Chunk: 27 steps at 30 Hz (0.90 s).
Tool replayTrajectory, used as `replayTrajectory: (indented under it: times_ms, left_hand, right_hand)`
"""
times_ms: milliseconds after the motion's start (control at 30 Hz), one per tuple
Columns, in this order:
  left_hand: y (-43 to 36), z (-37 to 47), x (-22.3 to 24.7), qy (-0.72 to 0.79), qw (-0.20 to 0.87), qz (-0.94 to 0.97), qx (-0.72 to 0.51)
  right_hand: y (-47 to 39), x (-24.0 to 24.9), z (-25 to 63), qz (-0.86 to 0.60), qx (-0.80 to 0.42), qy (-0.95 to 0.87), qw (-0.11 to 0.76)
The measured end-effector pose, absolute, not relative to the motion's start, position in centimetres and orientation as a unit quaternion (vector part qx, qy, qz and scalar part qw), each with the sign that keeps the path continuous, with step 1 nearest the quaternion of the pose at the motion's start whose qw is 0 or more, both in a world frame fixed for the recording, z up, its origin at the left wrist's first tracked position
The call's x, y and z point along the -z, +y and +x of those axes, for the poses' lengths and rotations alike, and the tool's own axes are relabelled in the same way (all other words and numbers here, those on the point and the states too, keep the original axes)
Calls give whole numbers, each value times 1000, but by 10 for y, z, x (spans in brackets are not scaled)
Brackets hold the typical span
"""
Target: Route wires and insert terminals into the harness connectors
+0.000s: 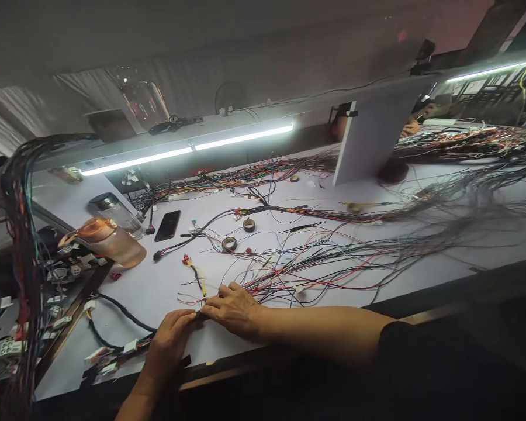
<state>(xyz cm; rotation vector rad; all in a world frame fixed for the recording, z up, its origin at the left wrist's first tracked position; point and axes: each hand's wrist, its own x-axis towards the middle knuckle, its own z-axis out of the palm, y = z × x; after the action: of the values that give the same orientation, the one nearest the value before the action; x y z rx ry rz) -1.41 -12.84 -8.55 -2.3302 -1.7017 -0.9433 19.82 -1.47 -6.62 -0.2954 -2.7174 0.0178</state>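
Wire bundle [199,314] lies nr the desk's [219,346] near edge, left of its middle, both hands on it. L hand [170,336]: fingers tog., tips clamped on the bundle. R hand [233,307]: just beside it, fingers bent over the bundle & wires; can't tell how tight, underside hidden. Just beyond the fingertips, a yellow/blk branch [196,276] w/ a red connector at its tip points to the desk's far edge. Loose wires [324,266], mostly red, blk & blue, fan out from R hand twd the right end. L of L hand, nr the near-left corner, blk-wrapped harness [125,316] w/ white connectors. Beyond the branch: 2 tape rolls [249,224], then phone [167,226] & long harness [263,208] running across. Nr the left edge, orange-lidded bottle [118,245], tilted in view, w/ clear jar [116,213] behind. Thick hanging wires [20,234] past the left edge. Along the far side, more wires [219,182] under a lit tube [245,135]; white panel [370,137] stands farther R, another person's hand [409,128] beyond it
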Motion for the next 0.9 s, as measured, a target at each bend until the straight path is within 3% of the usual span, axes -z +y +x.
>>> replayTrajectory:
  times_ms: [267, 467, 633, 900]
  left_hand:
    - [-127, -9, 76, -575, 41, -764, 290]
    - [-111, -3, 53, -623, 27, -730, 279]
    - [-42, 2, 44, -615, 56, -733, 285]
    - [60, 36, 44, -594, 36, -797, 105]
  right_hand:
    - [-7, 59, 216, -76, -55, -968, 232]
    - [34, 35, 289, -121, -115, -926, 338]
    - [67, 40, 359, -233, -142, -889, 368]
    - [85, 62, 401, -300, -128, -874, 361]
